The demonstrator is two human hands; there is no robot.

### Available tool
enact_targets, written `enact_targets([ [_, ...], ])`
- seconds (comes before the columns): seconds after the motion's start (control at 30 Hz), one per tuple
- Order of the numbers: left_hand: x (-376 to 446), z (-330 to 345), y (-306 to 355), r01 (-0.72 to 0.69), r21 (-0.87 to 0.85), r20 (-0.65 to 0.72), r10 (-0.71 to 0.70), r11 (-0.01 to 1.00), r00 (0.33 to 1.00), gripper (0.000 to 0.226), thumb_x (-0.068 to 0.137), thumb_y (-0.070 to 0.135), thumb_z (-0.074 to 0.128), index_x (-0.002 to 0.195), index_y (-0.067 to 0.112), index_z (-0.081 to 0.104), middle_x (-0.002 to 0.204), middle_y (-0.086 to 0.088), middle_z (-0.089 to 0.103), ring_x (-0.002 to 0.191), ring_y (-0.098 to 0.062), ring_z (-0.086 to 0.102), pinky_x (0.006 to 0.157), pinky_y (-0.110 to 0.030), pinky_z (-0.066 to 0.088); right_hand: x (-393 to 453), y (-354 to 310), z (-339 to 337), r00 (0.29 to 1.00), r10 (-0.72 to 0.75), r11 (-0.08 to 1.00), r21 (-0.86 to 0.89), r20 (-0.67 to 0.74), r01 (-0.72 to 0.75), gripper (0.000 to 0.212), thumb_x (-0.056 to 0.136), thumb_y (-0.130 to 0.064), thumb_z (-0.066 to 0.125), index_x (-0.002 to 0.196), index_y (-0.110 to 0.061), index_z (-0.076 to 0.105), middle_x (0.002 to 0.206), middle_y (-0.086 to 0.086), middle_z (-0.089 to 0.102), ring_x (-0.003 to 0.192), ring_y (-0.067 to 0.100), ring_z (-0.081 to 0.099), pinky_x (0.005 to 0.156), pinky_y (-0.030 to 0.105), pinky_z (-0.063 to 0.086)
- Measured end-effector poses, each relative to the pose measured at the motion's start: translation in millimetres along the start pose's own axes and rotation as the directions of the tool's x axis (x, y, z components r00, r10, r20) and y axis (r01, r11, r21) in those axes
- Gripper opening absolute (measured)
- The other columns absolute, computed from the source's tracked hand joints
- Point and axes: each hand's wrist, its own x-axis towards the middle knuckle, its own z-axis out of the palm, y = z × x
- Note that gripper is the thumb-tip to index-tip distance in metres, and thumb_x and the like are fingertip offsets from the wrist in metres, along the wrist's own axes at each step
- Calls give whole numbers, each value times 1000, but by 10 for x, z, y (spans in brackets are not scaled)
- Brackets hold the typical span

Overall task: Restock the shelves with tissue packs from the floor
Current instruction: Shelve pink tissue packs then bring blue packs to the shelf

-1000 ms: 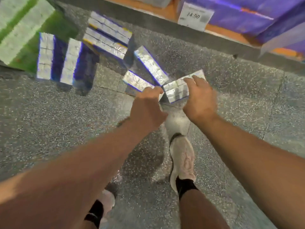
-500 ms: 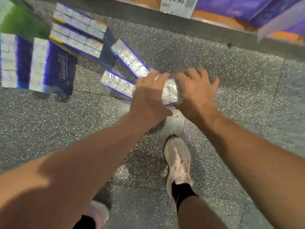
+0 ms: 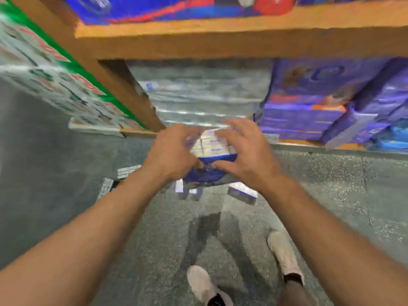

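Observation:
A blue and white tissue pack (image 3: 212, 151) is held up in front of the lower shelf opening, between both hands. My left hand (image 3: 173, 151) grips its left side with curled fingers. My right hand (image 3: 241, 151) holds its right side, thumb under the blue end and fingers spread over the top. Behind the pack, silvery tissue packs (image 3: 203, 96) are stacked in the shelf bay. Several more packs (image 3: 241, 192) lie on the floor below my hands. The picture is blurred by motion.
An orange wooden shelf board (image 3: 220, 32) runs overhead, with an upright post (image 3: 123, 89) to the left. Purple packs (image 3: 326, 102) fill the bay on the right; green and white packs (image 3: 44, 69) stand at left. My two shoes (image 3: 284, 255) stand on the speckled floor.
Both hands have closed on a pack and lifted it off the floor to the shelf opening. My view has swung up from the floor to the shelves.

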Motion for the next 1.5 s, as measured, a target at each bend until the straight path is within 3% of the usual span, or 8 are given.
enact_targets([
  [0.17, -1273, -1719, -239, 217, -123, -161, -235, 968, 959, 70, 64, 21, 88, 126, 41, 61, 112, 15, 62, 103, -1, 52, 76, -14, 33, 429, -1708, -510, 939, -333, 941, 89, 85, 325, 71, 66, -57, 70, 128, -25, 61, 141, 14, 49, 132, 38, 41, 112, 50, 33],
  [0.33, -2905, -2687, -315, 404, -263, -416, -481, 876, 772, 64, 69, 20, 86, 126, 36, 61, 115, 12, 61, 110, -7, 55, 87, -18, 39, 609, -3409, -776, 711, -671, 737, 292, 209, 609, 71, 69, -52, 77, 133, -32, 55, 149, 9, 42, 133, 26, 45, 108, 43, 40],
  [0.5, -4788, -2891, 20, 549, -430, -628, -675, 716, 388, 62, 70, 34, 77, 129, 36, 58, 137, 10, 55, 125, -12, 52, 106, -36, 41, -3, -5093, -828, 377, -915, 401, 430, 145, 809, 69, 67, -47, 84, 130, -30, 60, 145, 7, 48, 128, 24, 51, 104, 39, 44],
  [0.63, -6236, -2612, 553, 708, -473, -722, -691, 524, 30, 60, 77, 25, 80, 132, 32, 58, 145, -4, 47, 134, -16, 43, 112, -26, 29, -1171, -6126, -817, 104, -993, 115, 604, 53, 789, 66, 71, -43, 82, 131, -27, 60, 148, 8, 44, 132, 27, 48, 106, 46, 43],
  [0.97, -9524, -873, 2406, 713, -701, -641, -420, -21, -642, 63, 75, 32, 80, 134, 28, 58, 148, -2, 44, 136, -17, 39, 110, -21, 22, -5417, -7401, -1110, -380, -888, -411, 819, -259, 401, 60, 72, -47, 81, 126, -28, 63, 144, 3, 49, 124, 22, 54, 99, 35, 47],
  [1.2, -11121, 468, 3446, 574, -770, -566, -117, -279, -816, 54, 80, 21, 77, 131, 22, 61, 147, -8, 45, 136, -26, 42, 115, -34, 30, -8200, -7509, -1433, -470, -754, -557, 826, -458, 89, 59, 72, -38, 83, 125, -21, 63, 142, 11, 50, 122, 29, 55, 95, 42, 50],
  [1.37, -11929, 1096, 3811, 531, -767, -581, 39, -361, -813, 50, 78, 13, 78, 126, 19, 65, 140, -10, 53, 131, -36, 47, 106, -53, 41, -9467, -7511, -1538, -427, -708, -603, 796, -562, -47, 57, 74, -34, 83, 125, -17, 63, 140, 13, 52, 124, 30, 54, 98, 41, 48],
  [1.5, -12497, 1386, 3803, 538, -742, -627, 130, -399, -768, 43, 83, 10, 66, 126, 15, 65, 141, -11, 53, 137, -39, 39, 111, -45, 32, -10208, -7648, -1440, -376, -696, -625, 774, -612, -103, 56, 77, -31, 81, 128, -15, 62, 140, 12, 52, 125, 29, 53, 100, 38, 46],
])
